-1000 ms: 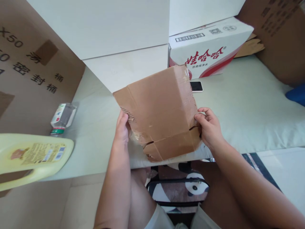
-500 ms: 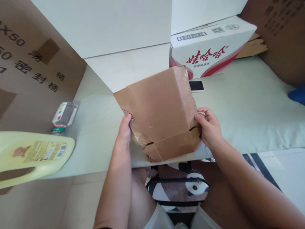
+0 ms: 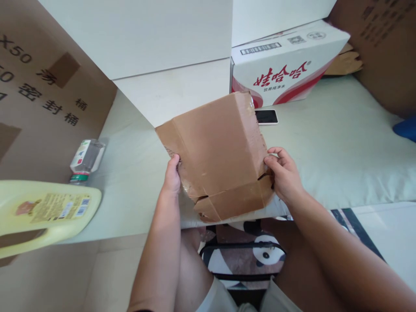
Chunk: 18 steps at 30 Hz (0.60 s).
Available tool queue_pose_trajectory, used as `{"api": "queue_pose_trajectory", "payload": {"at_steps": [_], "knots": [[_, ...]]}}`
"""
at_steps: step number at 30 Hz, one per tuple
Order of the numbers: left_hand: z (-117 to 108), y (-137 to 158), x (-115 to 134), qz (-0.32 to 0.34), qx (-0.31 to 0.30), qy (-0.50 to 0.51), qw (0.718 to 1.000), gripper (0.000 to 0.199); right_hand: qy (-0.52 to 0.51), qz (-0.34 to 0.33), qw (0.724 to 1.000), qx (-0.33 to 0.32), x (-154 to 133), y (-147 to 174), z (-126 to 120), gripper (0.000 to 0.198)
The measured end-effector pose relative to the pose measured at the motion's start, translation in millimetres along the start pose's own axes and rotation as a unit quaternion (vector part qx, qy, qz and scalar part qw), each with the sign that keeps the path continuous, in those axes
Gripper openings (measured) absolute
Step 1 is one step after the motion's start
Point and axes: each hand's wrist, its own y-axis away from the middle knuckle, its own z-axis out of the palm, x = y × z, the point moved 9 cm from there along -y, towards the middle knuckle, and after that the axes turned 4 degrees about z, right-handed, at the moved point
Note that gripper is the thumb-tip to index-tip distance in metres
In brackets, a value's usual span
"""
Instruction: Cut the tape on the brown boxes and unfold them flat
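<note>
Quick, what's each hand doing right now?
Left hand: closed, holding the cardboard's left edge.
Right hand: closed, pinching its right edge.

Phone [image 3: 267,117] nr wht box [image 3: 276,80] w/ red print; yel jug [image 3: 52,210] nr clr bottle [image 3: 87,157].

the cardboard piece [image 3: 214,151] is plain brown, opened out into a sheet and marked by fold lines: one near each side and one across the lower part, where a flap bends at a slight angle. short slits cut in at both ends of that lower crease. the side edges are ragged and torn, with shiny clear tape at the upper right corner. it is held up at a tilt, nearer the viewer than the white carton [image 3: 289,71] and mostly left of it, its taped corner closest to that carton.
</note>
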Motion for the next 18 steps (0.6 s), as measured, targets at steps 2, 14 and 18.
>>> {"api": "queue_pose_trajectory", "payload": {"at_steps": [2, 14, 18], "knots": [[-3.1, 0.8, -4.3, -0.023, 0.013, 0.009, 1.0, 0.048, -0.007, 0.001, 1.0, 0.0, 0.6, 0.1, -0.1, 0.034], [-4.5, 3.0, -5.1, -0.053, 0.037, 0.032, 0.997, 0.047, -0.014, 0.012, 1.0, 0.005, 2.8, -0.5, 0.7, 0.036], [-5.1, 3.2, -2.9, -0.049, 0.036, 0.023, 0.998, 0.046, -0.005, -0.005, 1.0, -0.002, 1.4, -0.7, 1.1, 0.033]]}}
